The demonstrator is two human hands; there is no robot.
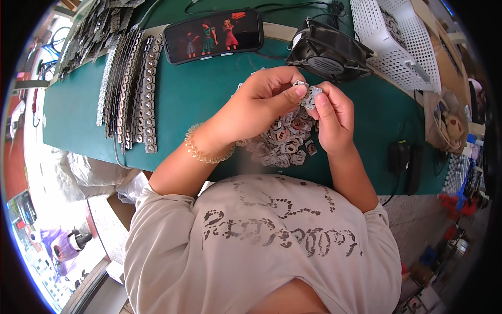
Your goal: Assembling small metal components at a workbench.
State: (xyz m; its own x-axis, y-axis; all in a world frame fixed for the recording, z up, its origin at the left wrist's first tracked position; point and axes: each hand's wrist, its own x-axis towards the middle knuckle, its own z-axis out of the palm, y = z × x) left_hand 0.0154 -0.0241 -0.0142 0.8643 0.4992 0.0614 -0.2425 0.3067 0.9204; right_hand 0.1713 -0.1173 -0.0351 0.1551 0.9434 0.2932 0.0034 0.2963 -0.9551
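Note:
My left hand [256,102] pinches a small silvery metal charm link [299,84] between thumb and forefinger. Close beside it, my right hand [335,119] grips another small square charm link [312,97] with thumb and fingertips. The two pieces are nearly edge to edge; whether they are joined I cannot tell. Under my hands lies a loose pile of charm links [285,149], some with dark markings or coppery faces. Part of the pile is hidden by my left hand. A clear coiled band [201,149] circles my left wrist.
Long strips of linked metal pieces [150,99] lie at left on the green table [73,118], with darker strips [97,31] behind. A lit phone [214,35], a black fan [329,49] and a white perforated basket [395,49] stand behind my hands. A black adapter [399,157] lies at right.

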